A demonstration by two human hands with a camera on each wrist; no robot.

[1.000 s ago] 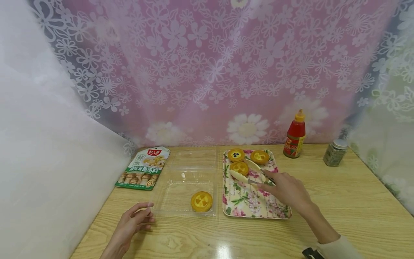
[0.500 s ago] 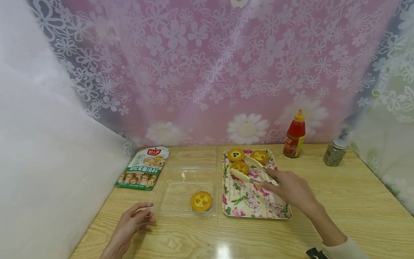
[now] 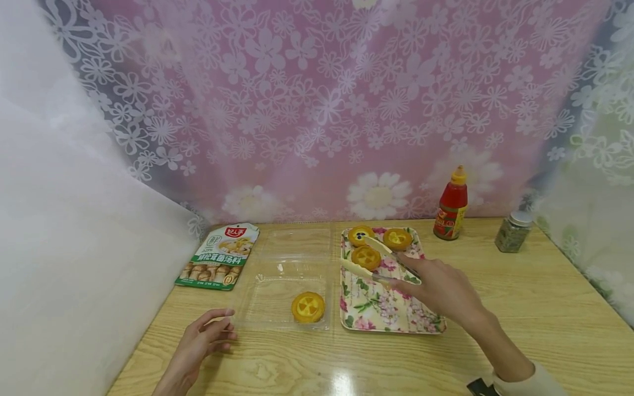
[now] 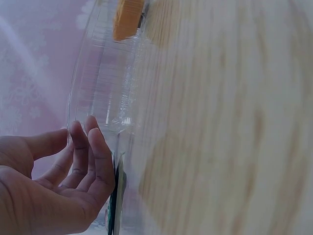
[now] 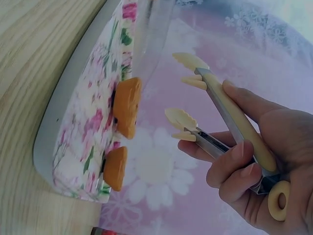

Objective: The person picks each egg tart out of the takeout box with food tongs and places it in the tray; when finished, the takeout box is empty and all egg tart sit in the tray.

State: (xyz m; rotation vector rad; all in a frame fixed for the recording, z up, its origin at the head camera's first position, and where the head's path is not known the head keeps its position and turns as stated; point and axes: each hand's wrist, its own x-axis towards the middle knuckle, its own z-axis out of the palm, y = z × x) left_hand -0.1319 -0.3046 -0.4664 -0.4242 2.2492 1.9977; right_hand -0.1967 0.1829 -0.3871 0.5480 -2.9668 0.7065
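Note:
My right hand (image 3: 443, 289) grips a pair of tongs (image 5: 230, 117) with cream tips and metal arms. The tongs' arms are spread above the near egg tart (image 3: 366, 257) on the floral tray (image 3: 371, 319); the right wrist view shows the tips apart from the tarts. Behind it on the tray are a tart with dark berries (image 3: 361, 236) and another tart (image 3: 398, 240). A clear plastic box (image 3: 269, 300) lies open to the left, one tart (image 3: 308, 307) in its front right corner. At its left edge, my left hand (image 4: 68, 181) has loosely bent fingers; contact is unclear.
A green and white food pouch (image 3: 219, 257) lies at the back left. At the back right stand a red sauce bottle (image 3: 451, 212) and a small jar (image 3: 513, 234) with a white lid. A flowered curtain (image 3: 317, 137) hangs behind the wooden table (image 3: 277, 363).
The tongs' arms have spread wider, and their tips have shifted slightly left over the near tart. My left hand has stayed in place.

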